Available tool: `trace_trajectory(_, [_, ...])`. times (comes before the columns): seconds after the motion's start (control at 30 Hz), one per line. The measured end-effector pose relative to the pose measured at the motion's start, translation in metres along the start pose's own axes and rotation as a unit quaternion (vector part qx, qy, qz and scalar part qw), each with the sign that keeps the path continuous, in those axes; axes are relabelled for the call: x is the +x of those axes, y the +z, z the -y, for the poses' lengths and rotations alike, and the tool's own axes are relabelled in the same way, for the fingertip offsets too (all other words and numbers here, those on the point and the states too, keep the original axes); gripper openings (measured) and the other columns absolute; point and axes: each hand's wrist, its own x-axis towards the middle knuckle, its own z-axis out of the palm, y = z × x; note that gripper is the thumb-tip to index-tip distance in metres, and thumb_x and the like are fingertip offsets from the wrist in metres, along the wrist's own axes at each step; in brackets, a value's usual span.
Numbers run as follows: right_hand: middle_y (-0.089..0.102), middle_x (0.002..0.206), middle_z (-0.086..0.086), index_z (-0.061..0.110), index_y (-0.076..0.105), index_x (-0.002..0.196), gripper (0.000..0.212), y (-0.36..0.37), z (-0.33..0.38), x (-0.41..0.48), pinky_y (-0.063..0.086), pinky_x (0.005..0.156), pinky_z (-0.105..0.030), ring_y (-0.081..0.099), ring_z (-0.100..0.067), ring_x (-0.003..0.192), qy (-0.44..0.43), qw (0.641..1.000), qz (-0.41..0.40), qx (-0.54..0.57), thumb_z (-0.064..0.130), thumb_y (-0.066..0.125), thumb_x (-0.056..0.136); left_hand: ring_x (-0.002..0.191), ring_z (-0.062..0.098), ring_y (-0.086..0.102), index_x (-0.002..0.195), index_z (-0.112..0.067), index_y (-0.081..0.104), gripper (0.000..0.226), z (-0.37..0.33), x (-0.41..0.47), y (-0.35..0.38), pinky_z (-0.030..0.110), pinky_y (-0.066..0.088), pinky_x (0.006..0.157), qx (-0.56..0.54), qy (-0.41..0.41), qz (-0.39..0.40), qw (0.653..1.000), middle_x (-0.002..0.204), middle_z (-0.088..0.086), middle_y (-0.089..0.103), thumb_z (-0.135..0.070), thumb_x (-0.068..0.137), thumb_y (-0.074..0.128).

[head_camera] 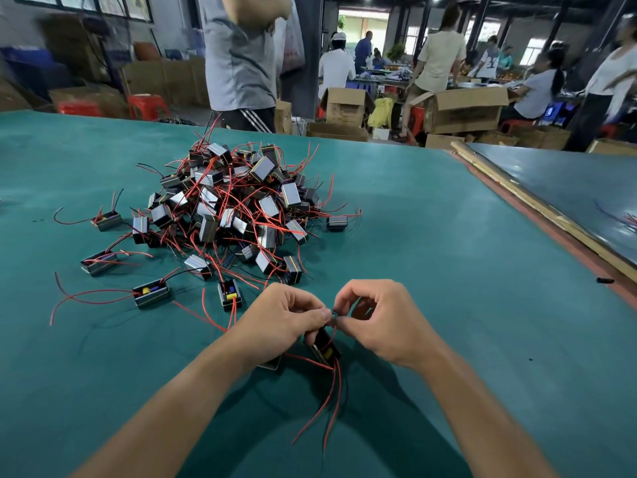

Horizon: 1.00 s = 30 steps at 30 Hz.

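My left hand [287, 322] grips a small black box module [324, 345] above the green table [431, 257]; red and black wires [332, 401] trail from it toward me. My right hand [381, 320] pinches a thin wire end [333, 313] at the module's top, thumb and forefinger meeting the left thumb. A second module [270, 364] lies partly hidden under my left wrist. A big pile of like modules with red wires [238, 208] sits just beyond my hands.
Loose modules [151, 293] [229, 295] [100, 262] lie left of my hands. A wooden strip [537, 205] borders the table's right side, with a small black piece [605, 280] near it. A standing person [241, 63], other people and cardboard boxes [462, 108] are behind the table.
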Motion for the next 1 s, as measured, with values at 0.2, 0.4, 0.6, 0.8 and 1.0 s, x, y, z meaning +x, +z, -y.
trace_trajectory(0.2, [0.062,0.06,0.016,0.03,0.069,0.071,0.016,-0.004,-0.001,0.001,0.04,0.052,-0.024,0.047,-0.005,0.051,0.011,1.0,0.01,0.01,0.022,0.082,0.078,0.035,0.001,0.032,0.073,-0.009,0.07,0.022,-0.001,0.0,0.0,0.011,0.026,0.039,-0.005,0.002,-0.003,1.0,0.049,0.0,0.055,-0.01,0.094,0.062])
trace_trajectory(0.4, [0.063,0.059,0.014,0.031,0.071,0.068,0.019,-0.004,0.0,0.001,0.043,0.053,-0.025,0.049,-0.005,0.051,0.012,1.0,0.006,-0.006,0.02,0.078,0.082,0.034,0.0,0.032,0.076,-0.005,0.069,0.02,-0.002,-0.001,-0.001,0.011,0.025,0.039,-0.005,0.003,-0.01,1.0,0.048,-0.001,0.055,-0.008,0.094,0.062])
trace_trajectory(0.6, [0.063,0.065,0.021,0.028,0.068,0.069,0.019,0.001,-0.001,0.0,0.042,0.052,-0.018,0.051,-0.004,0.05,-0.016,0.999,-0.024,-0.036,0.023,0.086,0.073,0.036,0.003,0.031,0.076,-0.008,0.071,0.02,-0.002,-0.001,-0.002,0.014,0.025,0.039,-0.012,-0.007,-0.013,1.0,0.049,0.0,0.055,-0.01,0.094,0.063])
trace_trajectory(0.8, [0.064,0.071,0.021,0.029,0.073,0.075,0.009,0.005,-0.003,0.001,0.036,0.054,-0.011,0.055,-0.007,0.054,-0.046,0.996,-0.056,-0.048,0.024,0.079,0.076,0.035,0.007,0.03,0.078,-0.006,0.072,0.019,-0.001,0.0,-0.003,0.016,0.023,0.037,-0.023,-0.021,-0.022,0.999,0.048,-0.001,0.055,-0.011,0.093,0.063])
trace_trajectory(1.0, [0.061,0.069,0.018,0.028,0.069,0.075,0.017,0.007,-0.002,0.0,0.036,0.054,-0.011,0.055,-0.009,0.057,-0.062,0.992,-0.064,-0.087,0.021,0.084,0.073,0.033,0.008,0.031,0.074,-0.008,0.07,0.022,-0.001,0.0,-0.003,0.015,0.024,0.035,-0.051,-0.04,-0.015,0.998,0.048,0.002,0.054,-0.008,0.093,0.061])
